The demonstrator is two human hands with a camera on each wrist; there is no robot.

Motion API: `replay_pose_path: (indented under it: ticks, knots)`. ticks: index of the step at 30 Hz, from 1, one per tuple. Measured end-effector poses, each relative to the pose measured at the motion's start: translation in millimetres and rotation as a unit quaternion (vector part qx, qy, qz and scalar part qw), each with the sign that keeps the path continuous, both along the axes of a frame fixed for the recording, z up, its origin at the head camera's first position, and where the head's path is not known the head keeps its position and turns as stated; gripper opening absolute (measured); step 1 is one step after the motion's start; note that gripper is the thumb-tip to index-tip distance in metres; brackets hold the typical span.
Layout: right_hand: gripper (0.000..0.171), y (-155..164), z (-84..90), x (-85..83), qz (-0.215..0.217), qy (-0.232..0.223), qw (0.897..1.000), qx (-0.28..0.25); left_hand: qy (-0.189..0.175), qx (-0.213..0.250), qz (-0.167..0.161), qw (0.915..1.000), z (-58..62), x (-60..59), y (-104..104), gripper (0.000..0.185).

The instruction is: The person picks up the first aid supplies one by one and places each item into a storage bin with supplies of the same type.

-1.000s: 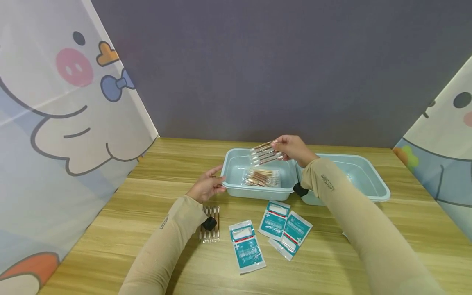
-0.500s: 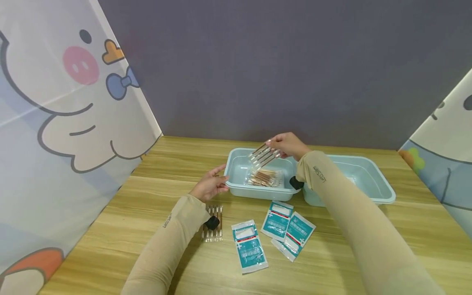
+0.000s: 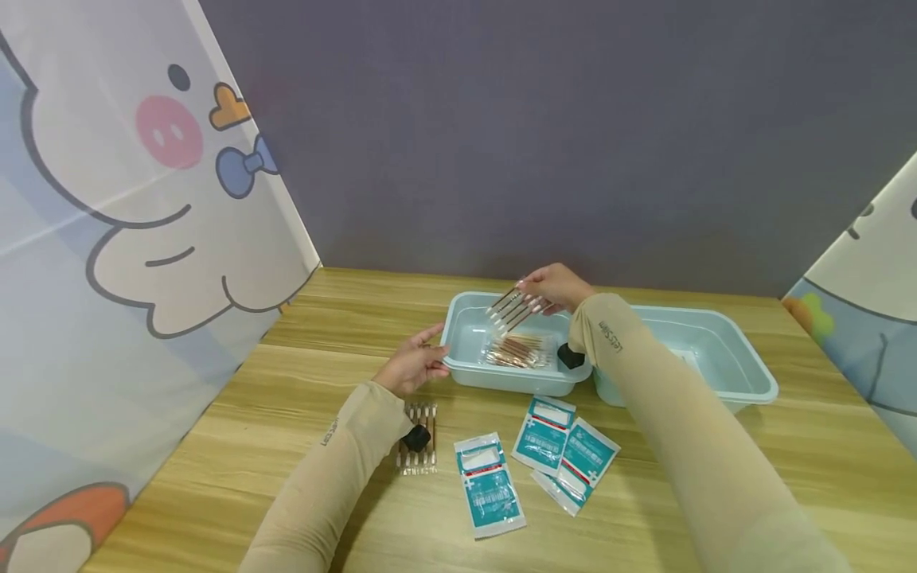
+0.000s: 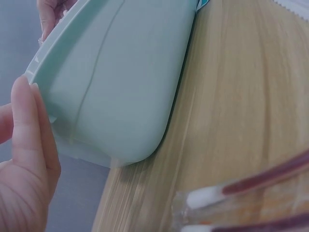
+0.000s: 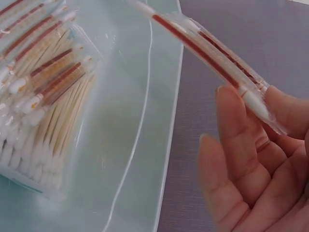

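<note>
In the head view my right hand [image 3: 559,286] pinches a clear-wrapped strip of cotton swabs [image 3: 514,309] with brown liquid in their shafts, over the left pale-blue plastic basin [image 3: 516,378]. The right wrist view shows thumb and fingertips on one end of the strip [image 5: 198,50]. My left hand [image 3: 414,362] holds that basin's left rim; the left wrist view shows straight fingers [image 4: 25,121] against it, with the thumb unclear. Inside the basin lies a packet of wooden cotton swabs [image 5: 63,125] with brown-liquid swabs on top.
A second pale-blue basin [image 3: 752,386] stands to the right, partly behind my right sleeve. Several teal-and-white packets [image 3: 490,487] lie in front of the basins. Another swab strip [image 3: 417,458] lies under my left wrist. A grey wall [image 3: 501,143] rises behind the table.
The whole head view has shifted slightly. My right hand has moved a little left over the basin, and the held swab strip slopes more steeply. The left hand stays at the rim.
</note>
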State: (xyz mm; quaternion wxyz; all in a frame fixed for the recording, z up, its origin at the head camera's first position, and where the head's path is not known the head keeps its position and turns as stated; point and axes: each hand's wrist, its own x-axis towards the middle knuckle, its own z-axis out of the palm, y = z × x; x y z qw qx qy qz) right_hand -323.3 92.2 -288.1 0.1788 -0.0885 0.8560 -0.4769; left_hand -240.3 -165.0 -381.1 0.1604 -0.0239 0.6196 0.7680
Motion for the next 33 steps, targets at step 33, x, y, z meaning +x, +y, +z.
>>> replay_pose_path:
  ticks: [33]
  knots:
    - [0.025,1,-19.6,-3.2,0.019,0.032,0.997,0.069,0.012,0.007,0.004,0.9999,0.0,0.4,1,0.058]
